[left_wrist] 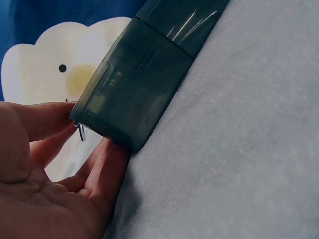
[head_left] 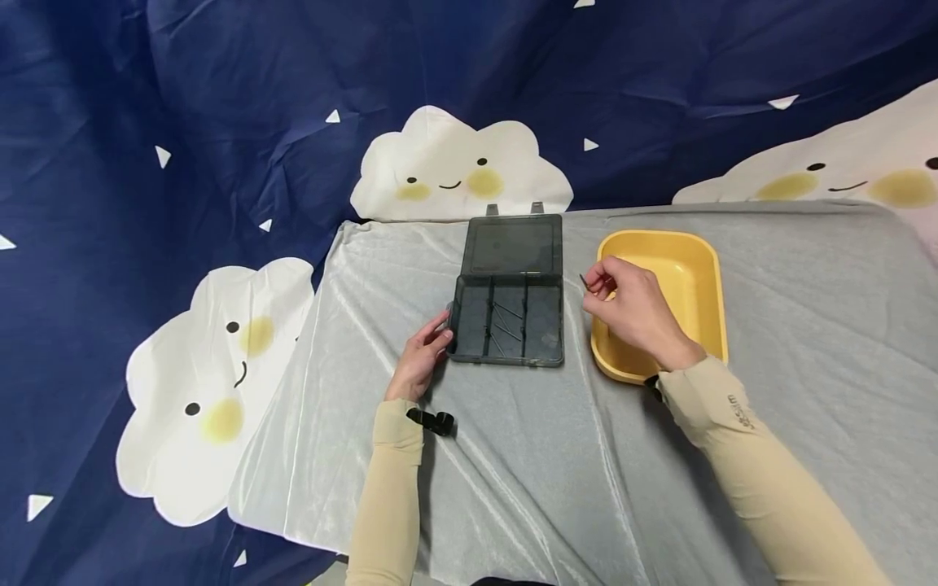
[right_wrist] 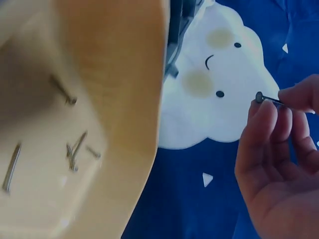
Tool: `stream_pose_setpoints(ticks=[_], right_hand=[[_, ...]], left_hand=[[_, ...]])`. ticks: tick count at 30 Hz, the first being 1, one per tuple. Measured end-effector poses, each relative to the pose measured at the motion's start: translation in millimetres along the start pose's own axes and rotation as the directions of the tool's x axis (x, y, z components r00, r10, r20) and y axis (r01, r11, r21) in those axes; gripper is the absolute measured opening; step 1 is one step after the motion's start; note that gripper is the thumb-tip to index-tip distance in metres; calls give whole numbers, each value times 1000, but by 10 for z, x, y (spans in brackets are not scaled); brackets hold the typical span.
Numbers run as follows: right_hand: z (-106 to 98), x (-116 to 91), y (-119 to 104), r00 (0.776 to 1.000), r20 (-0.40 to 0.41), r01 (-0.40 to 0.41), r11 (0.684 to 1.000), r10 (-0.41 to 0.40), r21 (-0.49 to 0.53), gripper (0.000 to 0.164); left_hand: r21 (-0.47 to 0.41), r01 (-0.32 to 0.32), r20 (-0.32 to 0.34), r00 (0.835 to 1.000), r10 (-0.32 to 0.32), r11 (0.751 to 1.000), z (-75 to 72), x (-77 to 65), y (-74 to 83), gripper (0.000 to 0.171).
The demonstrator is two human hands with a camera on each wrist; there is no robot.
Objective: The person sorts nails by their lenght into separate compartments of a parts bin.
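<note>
Pinching a thin metal screw point(right_wrist: 269, 99), right fingers point(right_wrist: 263, 121) near a round-cornered tub point(head_left: 686, 285)

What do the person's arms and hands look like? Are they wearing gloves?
No gloves: the left hand and right hand are bare. Long beige sleeves cover the arms. Small dark lettering runs near the right cuff. A black gadget sits at the left wrist, and a bit of something black shows at the right.

centre: case point(head_left: 544, 325) looked smooth, translucent plastic, glossy | right of centre: tub point(head_left: 705, 313) was smooth plastic with soft sheen | right of right-wrist view: screw point(right_wrist: 268, 100) looked metallic | lower centre: cover point(head_left: 528, 456) was velvety cloth | top: backdrop point(head_left: 256, 73) was matt cloth
</note>
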State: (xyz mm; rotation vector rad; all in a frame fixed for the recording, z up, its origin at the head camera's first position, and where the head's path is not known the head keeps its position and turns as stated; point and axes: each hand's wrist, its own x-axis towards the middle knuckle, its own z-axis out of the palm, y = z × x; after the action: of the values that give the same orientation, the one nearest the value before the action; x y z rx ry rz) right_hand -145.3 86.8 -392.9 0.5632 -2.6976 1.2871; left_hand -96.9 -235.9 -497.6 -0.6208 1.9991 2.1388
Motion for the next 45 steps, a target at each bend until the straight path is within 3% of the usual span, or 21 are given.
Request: stream_pose_setpoints(ticks=[12,20,25,35,45], right_hand=[[444,202,-215,998,24,-60,990,57,131,9],[762,309,-238,997,-16,-74,987,77,143,10],[912,369,-207,997,11,-74,989,73,128,12],[1088,448,-128,991,91,-109,992,103,63,14],[1154,498,-75,988,113,-111,993,107,28,18]], left_hand=[[11,1,-17,1000,-1,1000,-18,18,1,43],[8,-17,-5,1000,17,1000,12,20,11,43],[13,-7,-14,1000,7,1000,2,37,3,42],[25,4,-32,999,-3,1000,-26,39,-19,42],[32,2,-29,1000,-1,999,-14,16,16,42]])
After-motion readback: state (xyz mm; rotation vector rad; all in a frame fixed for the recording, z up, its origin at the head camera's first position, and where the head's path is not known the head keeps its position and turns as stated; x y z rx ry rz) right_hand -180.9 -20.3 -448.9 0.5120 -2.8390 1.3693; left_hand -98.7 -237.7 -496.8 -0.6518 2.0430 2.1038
